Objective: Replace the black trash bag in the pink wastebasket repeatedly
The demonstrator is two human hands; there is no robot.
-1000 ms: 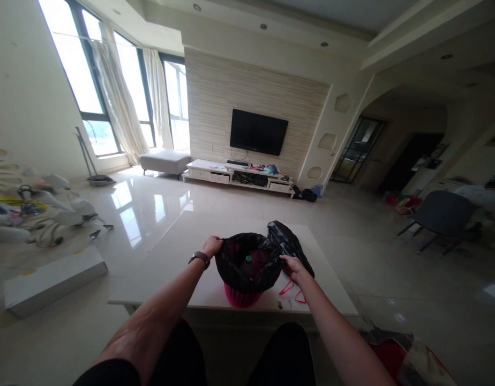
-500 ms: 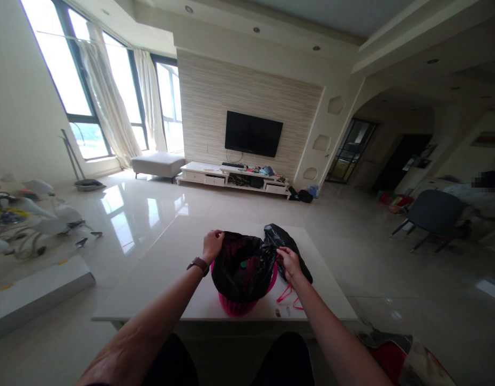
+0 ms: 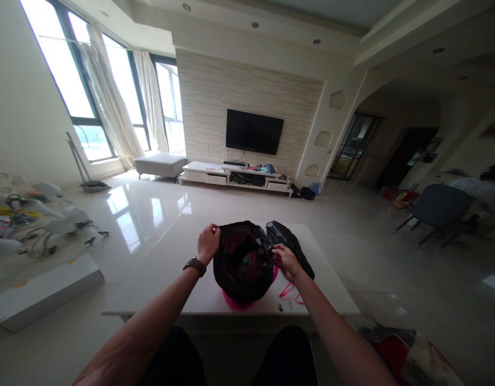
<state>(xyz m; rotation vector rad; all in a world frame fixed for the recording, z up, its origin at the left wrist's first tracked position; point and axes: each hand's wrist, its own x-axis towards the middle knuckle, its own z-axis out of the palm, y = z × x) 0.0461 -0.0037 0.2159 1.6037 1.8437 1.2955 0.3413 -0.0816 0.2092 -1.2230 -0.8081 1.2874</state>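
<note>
A black garbage bag (image 3: 241,281) lines a pink basket (image 3: 236,303) and folds over its rim, so most of the basket is covered. Something small and green shows inside the bag. My left hand (image 3: 209,243) pinches the bag's edge at the far left of the opening; a dark watch is on that wrist. On the right side, my right hand (image 3: 286,260) grips the bag's edge between thumb and fingers. Just behind it lies a second black plastic bag (image 3: 290,241). A red string (image 3: 286,291) rests on the table near my right wrist.
The white table (image 3: 171,268) holds the basket near its front edge, with small items (image 3: 280,307) at the right. A long white box (image 3: 50,292) lies on the floor at left. A grey chair (image 3: 438,212) and a person are far right.
My left hand has moved slightly left and up, pulling the bag's edge outward. The bag's opening is rounder and hangs lower over the basket. My right hand still grips the right edge.
</note>
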